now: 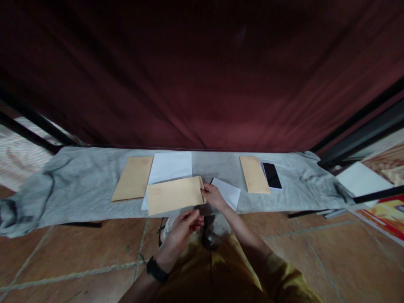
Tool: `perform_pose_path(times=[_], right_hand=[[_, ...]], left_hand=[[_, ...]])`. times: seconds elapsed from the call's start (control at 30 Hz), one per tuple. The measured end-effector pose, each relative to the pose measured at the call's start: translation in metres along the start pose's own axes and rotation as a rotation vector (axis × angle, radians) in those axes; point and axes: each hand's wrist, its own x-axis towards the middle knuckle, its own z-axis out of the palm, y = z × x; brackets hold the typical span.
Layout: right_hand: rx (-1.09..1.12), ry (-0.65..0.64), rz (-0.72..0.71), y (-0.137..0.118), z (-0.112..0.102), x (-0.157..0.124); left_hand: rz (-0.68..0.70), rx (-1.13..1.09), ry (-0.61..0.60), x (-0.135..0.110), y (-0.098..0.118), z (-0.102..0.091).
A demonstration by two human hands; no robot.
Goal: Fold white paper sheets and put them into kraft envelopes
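Note:
My right hand [213,196] grips the flap end of a tan paper envelope [175,194], its fingers at the opening. The envelope lies slanted over white paper sheets [172,166], with a small reddish print at its left end. Just below the envelope's lower edge is my left hand [187,224], a black band on its wrist; its fingers are loosely bent and apart, holding nothing. Partly behind my right hand lies a folded white paper [227,192].
A stack of tan envelopes [134,179] lies at the left of the cloth-covered bench [208,162]. Another tan envelope [255,174] sits on the right beside a dark-screened phone [272,175]. Behind hangs a dark red cloth [202,97]; black metal bars [362,122] flank the bench.

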Motion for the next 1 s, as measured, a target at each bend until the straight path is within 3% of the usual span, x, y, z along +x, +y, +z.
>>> perform_pose_path(times=[0.13, 0.23, 0.33, 0.47, 0.67, 0.83, 1.0], right_hand=[[-0.068, 0.018, -0.080, 0.001, -0.002, -0.004], [-0.085, 0.026, -0.095, 0.001, -0.003, -0.009], [-0.108, 0.040, -0.104, -0.001, -0.006, -0.015], [-0.137, 0.064, -0.130, -0.009, -0.009, -0.022], [-0.192, 0.103, -0.113, -0.043, -0.004, -0.044], [-0.400, 0.208, -0.330, -0.078, -0.001, -0.072], [-0.804, 0.405, -0.639, -0.079, -0.007, -0.079]], left_hand=[[0.748, 0.883, 0.095, 0.005, 0.030, -0.012], [0.911, 1.432, 0.134, 0.021, 0.056, -0.019], [0.916, 1.681, 0.070, 0.034, 0.065, -0.026], [0.941, 1.742, 0.022, 0.037, 0.057, -0.032], [0.973, 1.541, -0.012, 0.028, 0.053, -0.039], [1.025, 1.372, 0.021, 0.012, 0.057, -0.038], [1.164, 1.414, 0.093, 0.006, 0.065, -0.027]])
